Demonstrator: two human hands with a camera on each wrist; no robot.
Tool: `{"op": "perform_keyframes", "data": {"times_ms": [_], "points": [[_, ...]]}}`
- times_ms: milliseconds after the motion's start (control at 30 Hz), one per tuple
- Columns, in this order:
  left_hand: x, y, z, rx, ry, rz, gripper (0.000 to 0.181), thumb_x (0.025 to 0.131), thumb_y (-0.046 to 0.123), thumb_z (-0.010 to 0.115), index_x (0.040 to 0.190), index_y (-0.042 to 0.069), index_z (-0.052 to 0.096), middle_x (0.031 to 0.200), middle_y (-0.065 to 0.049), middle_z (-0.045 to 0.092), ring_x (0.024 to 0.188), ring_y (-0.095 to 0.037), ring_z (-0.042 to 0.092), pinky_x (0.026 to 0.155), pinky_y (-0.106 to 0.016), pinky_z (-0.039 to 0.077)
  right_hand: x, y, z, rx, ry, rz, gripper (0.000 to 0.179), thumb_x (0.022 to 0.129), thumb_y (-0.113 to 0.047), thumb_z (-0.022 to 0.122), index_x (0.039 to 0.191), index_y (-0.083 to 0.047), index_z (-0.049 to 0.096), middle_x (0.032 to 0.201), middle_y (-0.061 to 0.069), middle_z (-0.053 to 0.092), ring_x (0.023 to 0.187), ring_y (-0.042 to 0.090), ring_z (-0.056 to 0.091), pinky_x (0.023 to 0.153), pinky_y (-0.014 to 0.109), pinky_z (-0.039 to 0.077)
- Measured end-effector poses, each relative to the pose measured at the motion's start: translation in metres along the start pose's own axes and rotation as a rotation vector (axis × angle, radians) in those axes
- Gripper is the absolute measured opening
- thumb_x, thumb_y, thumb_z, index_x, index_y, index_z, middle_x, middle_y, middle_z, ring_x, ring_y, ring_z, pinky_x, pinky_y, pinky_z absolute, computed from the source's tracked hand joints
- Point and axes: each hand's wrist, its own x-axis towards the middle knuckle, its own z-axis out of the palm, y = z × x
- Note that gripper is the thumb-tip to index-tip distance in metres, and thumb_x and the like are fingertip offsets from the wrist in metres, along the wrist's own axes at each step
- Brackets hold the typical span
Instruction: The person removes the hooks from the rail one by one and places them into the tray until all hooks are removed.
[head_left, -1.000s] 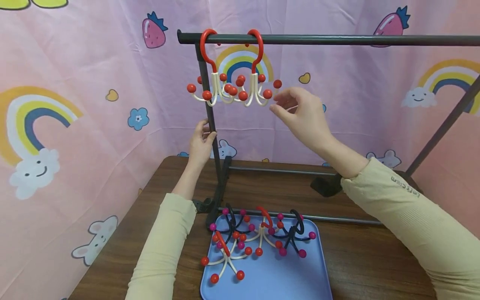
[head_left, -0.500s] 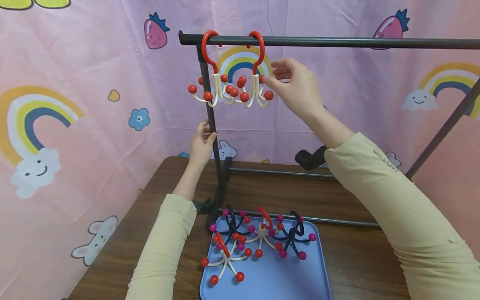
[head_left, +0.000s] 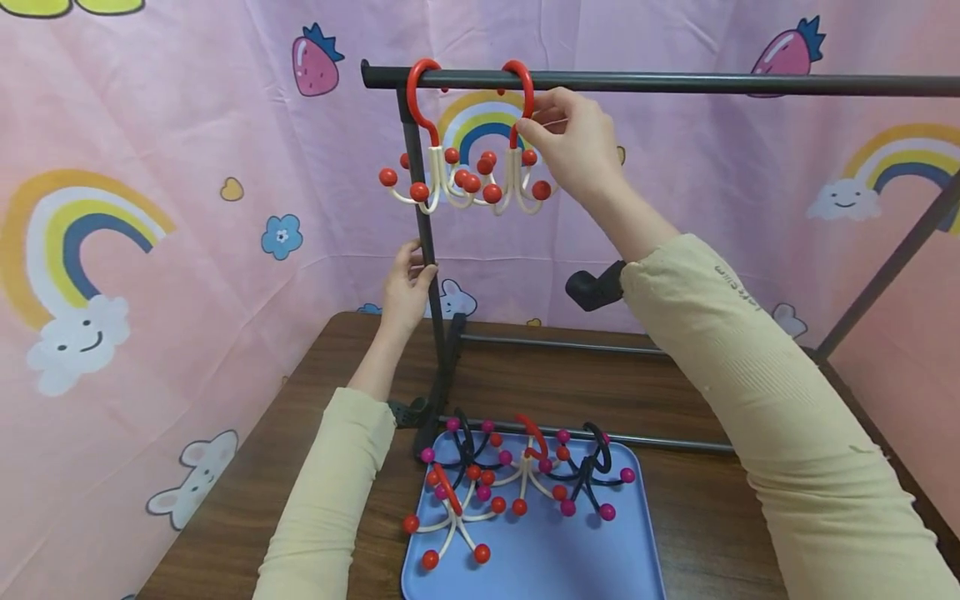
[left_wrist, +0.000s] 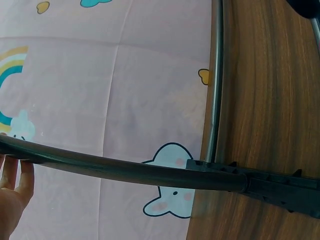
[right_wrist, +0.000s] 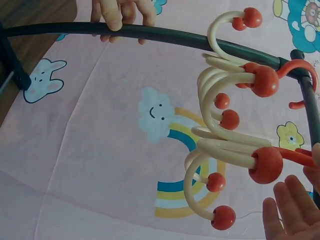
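Observation:
Two multi-hook hangers, each with a red top hook and cream arms tipped with red balls, hang at the left end of the rack's black top bar [head_left: 637, 82]. My right hand [head_left: 577, 142] is at the right hanger [head_left: 514, 175], pinching its red hook just under the bar. In the right wrist view my thumb lies on that red hook [right_wrist: 295, 156], the other fingers spread beside it. The left hanger [head_left: 437, 171] hangs close by, their balls overlapping in the head view. My left hand [head_left: 405, 292] grips the rack's left post [head_left: 423, 221], thumb in front.
Below stands a blue tray [head_left: 570, 558] on the wooden table [head_left: 300, 467]. It holds several more hangers: cream-and-red ones [head_left: 454, 518] and black ones with magenta balls [head_left: 585, 472]. The rack's lower rails [head_left: 675, 442] run behind it. A patterned curtain [head_left: 247, 333] closes the back.
My right hand has moved up and left from beside the right hanger's balls to its red hook and taken hold there. The left hand stays on the post.

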Motion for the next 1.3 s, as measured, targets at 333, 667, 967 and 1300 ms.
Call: {"op": "perform_keyframes", "data": {"times_ms": [333, 667, 967, 1300], "points": [[0.002, 0.000, 0.004, -0.002, -0.009, -0.007, 0.040, 0.092, 0.021, 0.053, 0.130, 0.018, 0.042, 0.114, -0.013, 0.056, 0.109, -0.025, 0.055, 0.096, -0.037, 0.044, 0.002, -0.001, -0.002, -0.037, 0.048, -0.015, 0.029, 0.090, -0.030, 0.055, 0.114, -0.016, 0.060, 0.111, 0.001, 0.062, 0.102, 0.010, 0.058, 0.082, 0.023, 0.048], [0.001, 0.000, 0.002, 0.010, -0.006, -0.020, 0.042, 0.091, 0.021, 0.053, 0.131, 0.017, 0.041, 0.113, -0.013, 0.057, 0.109, -0.025, 0.055, 0.095, -0.035, 0.045, 0.000, -0.005, -0.009, 0.084, 0.107, -0.054, 0.026, 0.089, -0.025, 0.057, 0.112, -0.012, 0.061, 0.104, 0.002, 0.061, 0.092, 0.012, 0.063, 0.076, 0.018, 0.051], [0.001, 0.001, -0.001, 0.002, -0.011, -0.012, 0.044, 0.090, 0.023, 0.055, 0.131, 0.017, 0.042, 0.113, -0.013, 0.057, 0.108, -0.024, 0.055, 0.095, -0.035, 0.044, -0.012, -0.002, -0.021, 0.168, 0.155, -0.117, 0.024, 0.089, -0.024, 0.057, 0.109, -0.011, 0.061, 0.105, 0.004, 0.064, 0.091, 0.012, 0.061, 0.081, 0.020, 0.050], [0.002, 0.000, 0.000, 0.014, 0.004, 0.005, 0.043, 0.090, 0.020, 0.055, 0.131, 0.015, 0.042, 0.112, -0.016, 0.057, 0.108, -0.027, 0.055, 0.096, -0.037, 0.044, -0.043, 0.018, -0.021, 0.279, 0.177, -0.168, 0.024, 0.089, -0.020, 0.058, 0.108, -0.006, 0.060, 0.101, 0.007, 0.064, 0.088, 0.014, 0.061, 0.087, 0.022, 0.048]]}}
